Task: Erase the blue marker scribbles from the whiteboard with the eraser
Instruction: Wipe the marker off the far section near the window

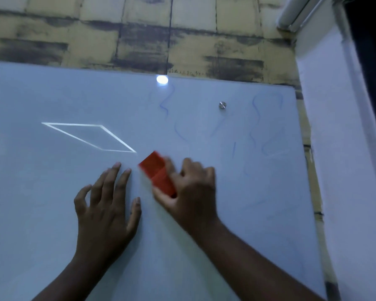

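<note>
The right hand [193, 192] gripped the red rectangular eraser [157, 173] against the pale glossy whiteboard [52, 192], left of faint blue marker scribbles [267, 131]. The left hand [106, 205] lay flat, fingers spread.

Stained yellow tiled wall [139, 29] meets a white wall [345, 148].

Your right hand [193, 192] grips the red eraser [157, 173] against the whiteboard [52, 192], blurred. Your left hand [106, 205] rests flat just beside it, fingers spread. Faint blue scribbles [267, 127] lie above and right, near a metal stud [222, 104].
</note>
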{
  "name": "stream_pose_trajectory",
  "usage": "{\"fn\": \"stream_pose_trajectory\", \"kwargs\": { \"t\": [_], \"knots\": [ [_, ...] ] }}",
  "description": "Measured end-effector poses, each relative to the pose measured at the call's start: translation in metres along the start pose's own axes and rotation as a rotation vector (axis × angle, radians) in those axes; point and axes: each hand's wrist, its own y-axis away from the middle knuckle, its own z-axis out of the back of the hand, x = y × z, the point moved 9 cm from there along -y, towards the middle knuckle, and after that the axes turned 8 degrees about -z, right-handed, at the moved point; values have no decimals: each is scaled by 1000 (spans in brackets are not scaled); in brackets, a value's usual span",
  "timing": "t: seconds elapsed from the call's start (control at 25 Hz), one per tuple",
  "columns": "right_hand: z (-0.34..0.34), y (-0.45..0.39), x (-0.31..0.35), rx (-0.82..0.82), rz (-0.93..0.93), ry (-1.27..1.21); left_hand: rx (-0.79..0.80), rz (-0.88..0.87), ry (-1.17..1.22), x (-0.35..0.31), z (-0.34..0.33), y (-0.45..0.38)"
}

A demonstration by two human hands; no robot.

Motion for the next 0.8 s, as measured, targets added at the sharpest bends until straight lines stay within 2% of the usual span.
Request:
{"fn": "stream_pose_trajectory", "kwargs": {
  "t": [0.08,0.16,0.28,0.44,0.56,0.64,0.8],
  "knots": [
    [-8,-11,25,19,75,-4,1,23,36,9,8,-13],
    [-9,-33,17,-1,62,61,-13,54,87,20,13,-27],
    [5,-58,-49,-89,-121,149,-61,32,74,30,10,-58],
    [27,-58,-117,-139,-285,220,-58,-126,-9,44,-9,-136],
    [22,-80,-120,-177,-355,194,-71,-35,34,57,-25,-163],
    [10,-95,-93,-171,-293,143,-92,-20,41,55,-30,-164],
    [-23,-96,-4,-93,4,62,-97,-35,46,57,-33,-158]
  ]
}}
